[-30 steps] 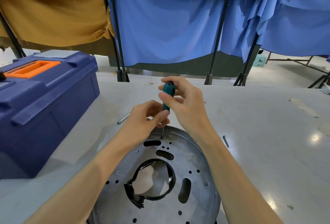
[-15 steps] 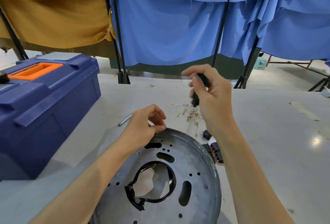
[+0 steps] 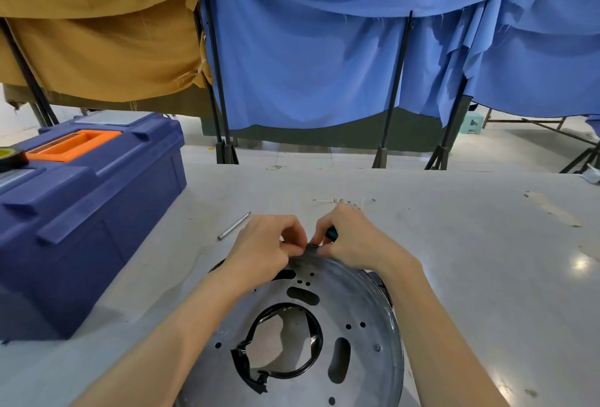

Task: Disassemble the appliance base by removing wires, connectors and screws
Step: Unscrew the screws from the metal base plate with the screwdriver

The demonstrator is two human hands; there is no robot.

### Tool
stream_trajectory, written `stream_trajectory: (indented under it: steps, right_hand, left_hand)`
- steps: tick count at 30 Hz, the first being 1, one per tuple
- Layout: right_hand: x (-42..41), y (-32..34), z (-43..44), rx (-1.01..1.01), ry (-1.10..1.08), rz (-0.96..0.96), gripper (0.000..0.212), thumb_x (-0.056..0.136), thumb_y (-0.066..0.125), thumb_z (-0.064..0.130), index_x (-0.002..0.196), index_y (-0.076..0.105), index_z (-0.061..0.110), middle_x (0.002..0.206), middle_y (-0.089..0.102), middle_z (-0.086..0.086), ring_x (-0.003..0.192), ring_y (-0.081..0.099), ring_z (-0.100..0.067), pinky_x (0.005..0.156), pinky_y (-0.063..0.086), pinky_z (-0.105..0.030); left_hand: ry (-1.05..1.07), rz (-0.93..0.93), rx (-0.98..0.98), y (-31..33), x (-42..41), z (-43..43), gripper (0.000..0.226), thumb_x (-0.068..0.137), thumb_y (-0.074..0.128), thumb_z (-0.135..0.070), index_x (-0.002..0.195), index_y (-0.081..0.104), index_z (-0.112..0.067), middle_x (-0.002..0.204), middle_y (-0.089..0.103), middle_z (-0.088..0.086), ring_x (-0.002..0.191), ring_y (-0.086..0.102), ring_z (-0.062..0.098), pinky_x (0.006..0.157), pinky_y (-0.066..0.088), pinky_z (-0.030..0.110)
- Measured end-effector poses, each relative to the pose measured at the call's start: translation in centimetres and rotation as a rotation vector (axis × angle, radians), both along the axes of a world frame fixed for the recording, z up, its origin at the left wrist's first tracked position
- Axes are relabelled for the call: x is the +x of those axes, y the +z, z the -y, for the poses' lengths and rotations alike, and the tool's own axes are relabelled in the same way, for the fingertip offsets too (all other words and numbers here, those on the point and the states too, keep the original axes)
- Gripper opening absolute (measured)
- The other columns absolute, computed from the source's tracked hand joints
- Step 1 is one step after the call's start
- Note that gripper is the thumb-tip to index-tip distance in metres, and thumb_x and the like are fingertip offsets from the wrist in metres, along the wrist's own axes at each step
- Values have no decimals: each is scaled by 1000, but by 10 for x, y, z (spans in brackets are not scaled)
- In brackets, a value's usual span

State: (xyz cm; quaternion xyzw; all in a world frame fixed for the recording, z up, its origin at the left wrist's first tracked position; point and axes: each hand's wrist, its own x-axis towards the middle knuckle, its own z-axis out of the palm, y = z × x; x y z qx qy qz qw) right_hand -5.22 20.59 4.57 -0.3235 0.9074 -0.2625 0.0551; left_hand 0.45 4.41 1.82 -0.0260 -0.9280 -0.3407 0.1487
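Observation:
A round grey metal appliance base [image 3: 363, 312] lies on the white table, with several holes and slots and a black ring [image 3: 311, 364] around its centre opening. Both hands meet at the base's far rim. My left hand [image 3: 263, 251] pinches something small at the rim with thumb and fingertips; what it is stays hidden. My right hand [image 3: 354, 238] holds a teal-handled screwdriver [image 3: 331, 234], mostly covered by the fingers, and its fingertips touch the same spot on the rim. A tangle of thin loose wires [image 3: 344, 202] lies on the table just beyond my right hand.
A large blue toolbox [image 3: 97, 212] with an orange handle stands at the left. A silver metal rod [image 3: 233, 226] lies between the toolbox and the base. Dark connector parts [image 3: 378, 278] peek out at the base's right rim. Blue and mustard cloths hang behind the table.
My right hand came down from above the wires to the base's far rim with the screwdriver. My left hand shifted right to meet it. The camera tilted up slightly.

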Motion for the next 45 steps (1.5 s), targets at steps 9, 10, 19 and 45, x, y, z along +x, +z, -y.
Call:
stream_trajectory:
  steps: [9,10,19,45]
  right_hand:
    - [-1,-3,1,0,-27,36,14,82,65,0,82,74,11,85,67,-14,66,50,-16,56,42,-19]
    - [-1,-3,1,0,-30,35,15,82,65,-1,82,73,12,86,68,-14,67,51,-16,56,43,-20]
    - [0,-3,1,-12,-35,27,19,81,64,-2,77,71,16,86,68,-13,71,54,-18,66,51,-31]
    - [-5,-6,1,-12,-19,38,10,82,69,4,85,74,12,81,62,-3,71,52,-13,64,44,-22]
  left_hand:
    - [-61,88,-750,8,2,-7,17,90,57,-14,101,66,-23,104,63,-6,102,57,18,66,30,25]
    - [-66,94,-810,9,2,-9,16,92,56,-15,103,66,-22,105,61,-5,102,57,19,67,32,27]
    - [-83,88,-1004,7,4,-17,12,96,49,-14,104,59,-13,100,51,1,95,56,23,64,33,30]
    - [-88,47,-1031,-1,4,-23,20,96,40,-12,114,48,-11,114,50,8,103,52,24,67,31,28]
